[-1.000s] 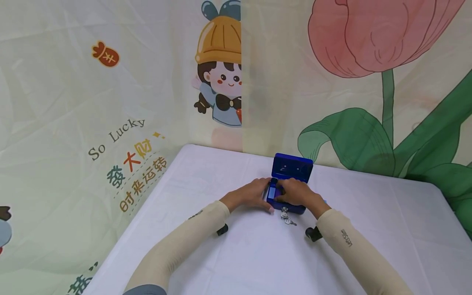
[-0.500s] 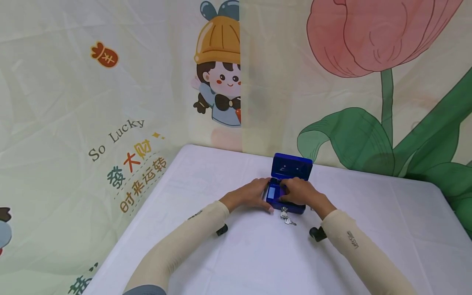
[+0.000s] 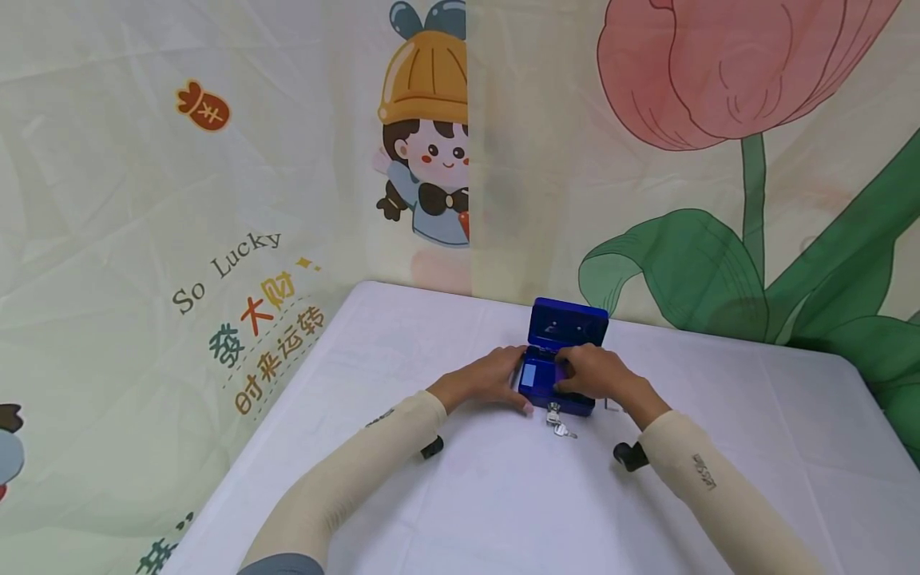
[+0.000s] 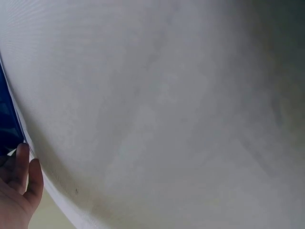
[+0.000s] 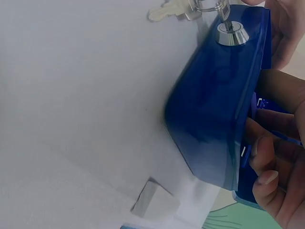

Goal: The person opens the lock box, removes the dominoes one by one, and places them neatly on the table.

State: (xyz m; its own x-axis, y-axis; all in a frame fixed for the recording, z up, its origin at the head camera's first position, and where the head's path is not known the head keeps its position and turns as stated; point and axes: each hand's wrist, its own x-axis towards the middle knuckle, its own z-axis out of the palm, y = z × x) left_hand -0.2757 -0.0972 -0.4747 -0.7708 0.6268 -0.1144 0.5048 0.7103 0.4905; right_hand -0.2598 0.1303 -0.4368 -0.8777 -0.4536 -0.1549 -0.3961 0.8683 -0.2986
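Note:
A small blue metal box (image 3: 532, 397) with its lid (image 3: 568, 326) raised stands on the white table. A key (image 3: 564, 430) hangs from its front lock (image 5: 232, 33), with another key stuck in. My left hand (image 3: 494, 377) rests along the box's left side, thumb by the front corner, fingers loosely extended; its fingertips touch the edge in the left wrist view. My right hand (image 3: 591, 372) reaches inside at the right, thumb and fingers curled, pinching a small purple thing (image 3: 561, 372) mostly hidden by the fingers. A pale label-like patch (image 3: 528, 375) lies inside at the left.
A pale grey block (image 5: 156, 200) lies on the table (image 3: 489, 495) right of the box, a blue edge (image 5: 131, 227) near it. Black camera mounts (image 3: 631, 456) stick out under both wrists. A printed cloth wall (image 3: 532, 160) rises close behind the table.
My right hand has slid to the right inside the box, the purple thing shifting with it and more of the box's inside showing. My left hand and the box have stayed almost still.

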